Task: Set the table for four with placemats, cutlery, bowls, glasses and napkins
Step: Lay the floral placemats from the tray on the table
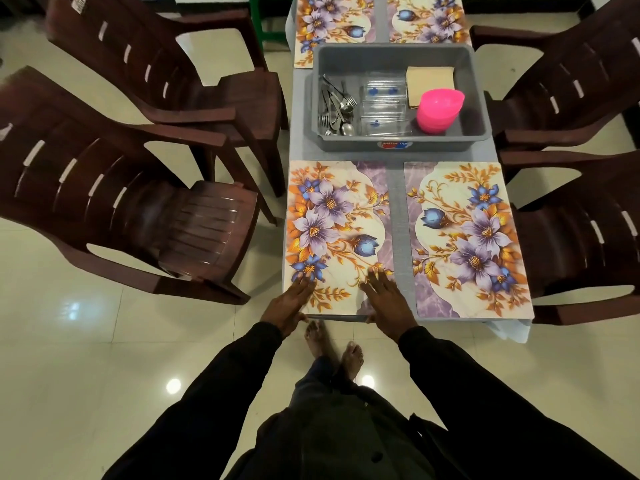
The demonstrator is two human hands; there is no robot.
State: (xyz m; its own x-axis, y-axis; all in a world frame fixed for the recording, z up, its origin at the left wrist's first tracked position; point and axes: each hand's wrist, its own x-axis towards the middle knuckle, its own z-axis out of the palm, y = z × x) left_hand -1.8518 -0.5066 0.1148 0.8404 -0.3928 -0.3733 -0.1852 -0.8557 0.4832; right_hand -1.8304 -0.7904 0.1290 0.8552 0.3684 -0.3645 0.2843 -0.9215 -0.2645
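mats: four down. Far-left placemat (329,26), far-right placemat (429,19), near-left placemat (332,220), near-right placemat (467,237).
hands: left hand (290,299) and right hand (386,299) lie flat on the near end of the near-left placemat, fingers straight, thumbs at its near edge. Neither grips anything.
step (my read): squaring this mat; the mat stage looks done, nothing else is laid out.
tub: grey tub (398,144) sits mid-table between the far and near mat pairs, straight ahead of both hands, past the near-left placemat.
contents: cutlery (337,105) at the left end, glasses (382,105) in the middle, napkins (429,81) far right, stacked pink bowls (438,110) near right.
key relation: the tub's long axis runs across the table, so the left hand is nearer the cutlery and the right hand nearer the bowls and napkins.
next (guess): a forward reach over the mat.
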